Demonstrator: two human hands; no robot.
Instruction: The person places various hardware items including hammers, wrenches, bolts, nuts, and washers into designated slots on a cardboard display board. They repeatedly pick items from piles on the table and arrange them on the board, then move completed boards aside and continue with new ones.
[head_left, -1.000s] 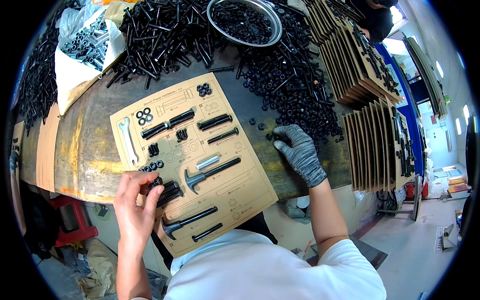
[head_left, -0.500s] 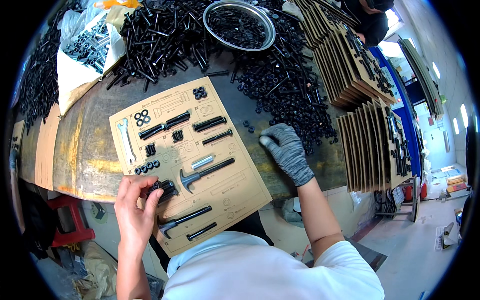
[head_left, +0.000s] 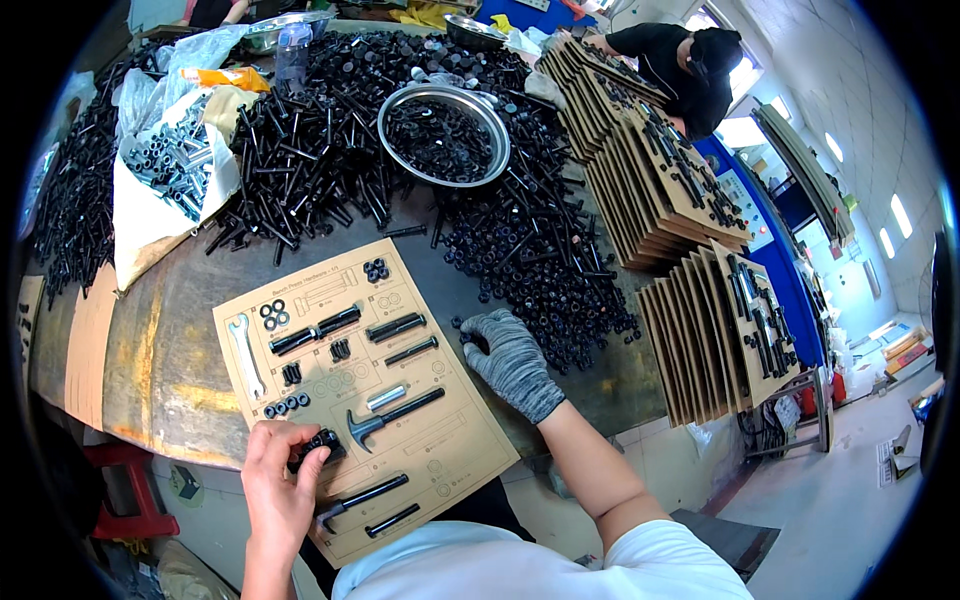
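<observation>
Card (head_left: 435, 425), overhanging worktop (head_left: 170, 345) near edge; parts (head_left: 315, 332) apparently placed to match outlines (head_left: 434, 466). Left hand (head_left: 277, 475): fingers pinching black hardware (head_left: 325, 441), likely steadying. Right hand (head_left: 515, 370): fingers curled beside nuts (head_left: 510, 262), grip indiscernible.

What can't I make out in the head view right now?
Head view: how many black parts are at the left hand; the hand covers some.
Head view: whether the gloved right hand holds anything; its back hides the palm.
Head view: bottom of the metal basin; small black pieces cover it.
</observation>
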